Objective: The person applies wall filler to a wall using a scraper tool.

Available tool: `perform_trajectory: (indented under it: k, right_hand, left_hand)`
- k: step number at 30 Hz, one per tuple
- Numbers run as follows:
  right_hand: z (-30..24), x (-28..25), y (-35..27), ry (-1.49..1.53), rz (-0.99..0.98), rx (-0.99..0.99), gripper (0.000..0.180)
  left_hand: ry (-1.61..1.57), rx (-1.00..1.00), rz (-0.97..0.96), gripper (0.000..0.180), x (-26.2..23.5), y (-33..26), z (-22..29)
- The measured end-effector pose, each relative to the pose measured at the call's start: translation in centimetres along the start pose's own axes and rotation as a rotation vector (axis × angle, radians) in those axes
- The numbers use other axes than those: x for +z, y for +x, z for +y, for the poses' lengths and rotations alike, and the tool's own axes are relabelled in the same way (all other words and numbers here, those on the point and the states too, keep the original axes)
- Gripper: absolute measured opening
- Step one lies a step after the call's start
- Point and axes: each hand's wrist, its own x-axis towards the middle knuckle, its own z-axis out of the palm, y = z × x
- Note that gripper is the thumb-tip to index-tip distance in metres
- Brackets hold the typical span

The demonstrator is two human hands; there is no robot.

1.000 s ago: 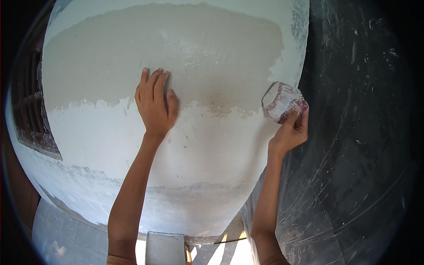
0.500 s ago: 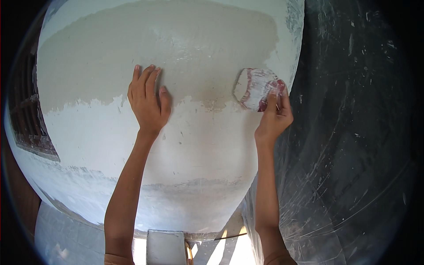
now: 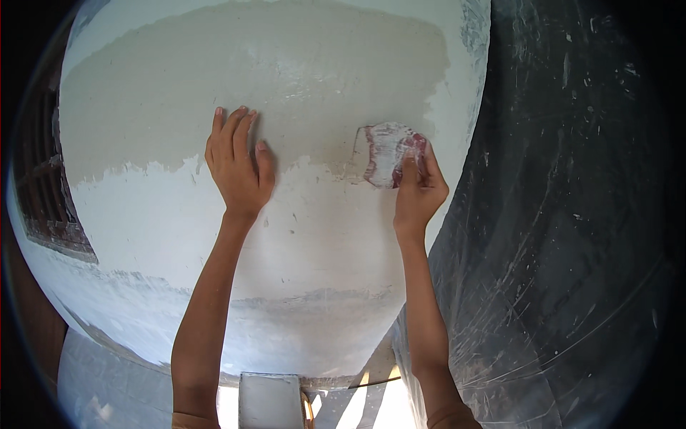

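A pale wall (image 3: 321,236) fills the middle, its upper part coated with a darker, damp-looking grey layer (image 3: 164,86) that has a ragged lower edge. My left hand (image 3: 239,161) rests open against it, fingers stretched upward, across the border of grey and white. To the right, my right hand (image 3: 421,189) pinches a flat reddish putty scraper (image 3: 386,154) smeared with white putty, thumb on its near face. The scraper's blade side points left and lies at or very near the wall, by the grey layer's lower right border. My other right-hand fingers are partly hidden behind it.
Dark plastic sheeting (image 3: 557,214) with white splashes hangs along the wall's right edge. A brown barred window frame (image 3: 50,171) is at the left. Below, a grey rectangular board or box top (image 3: 270,400) stands between my forearms, near bright light patches on the floor.
My right hand has moved left and slightly down with the putty scraper, away from the wall's right edge. My left hand stays almost in place.
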Motion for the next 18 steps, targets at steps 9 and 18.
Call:
perform_trajectory:
  k: [9, 18]
  right_hand:
    - [-0.8, 0.4, -0.1, 0.167, -0.021, -0.008, 0.040]
    - [-1.3, -1.6, 1.0, 0.180, 0.164, 0.019, 0.039]
  left_hand:
    - [0.003, 0.005, 0.006, 0.040, 0.1, 0.1, 0.1]
    - [-0.004, -0.001, 0.000, 0.040, 0.6, -0.2, 0.5]
